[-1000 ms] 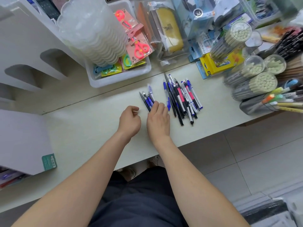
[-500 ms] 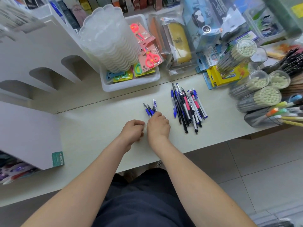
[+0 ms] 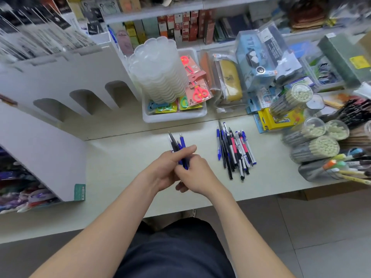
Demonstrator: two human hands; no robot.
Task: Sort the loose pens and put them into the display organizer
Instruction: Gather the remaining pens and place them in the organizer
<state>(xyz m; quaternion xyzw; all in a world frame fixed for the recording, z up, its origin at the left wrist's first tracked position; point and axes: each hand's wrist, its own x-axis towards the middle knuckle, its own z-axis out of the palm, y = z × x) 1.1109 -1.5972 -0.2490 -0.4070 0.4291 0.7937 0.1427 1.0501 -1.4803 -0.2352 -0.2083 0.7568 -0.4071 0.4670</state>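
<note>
At frame centre the left hand (image 3: 163, 170) and right hand (image 3: 198, 177) both curl round a small bundle of blue pens (image 3: 177, 145), just above the tabletop (image 3: 120, 163); the remaining pens (image 3: 234, 153) lie right of centre; the white display organizer (image 3: 60, 91) stands at left; the pens look light, stiff and smooth, so likely to slip; best gripped mid-barrel.

Clear lane at frame centre-left
Bare table (image 3: 120, 163) lies between the white display organizer (image 3: 48, 143) at left and loose pens (image 3: 233, 151) right of centre; a white tray (image 3: 174, 118) blocks the upper centre, pencil tubs (image 3: 314, 150) crowd the right edge.
</note>
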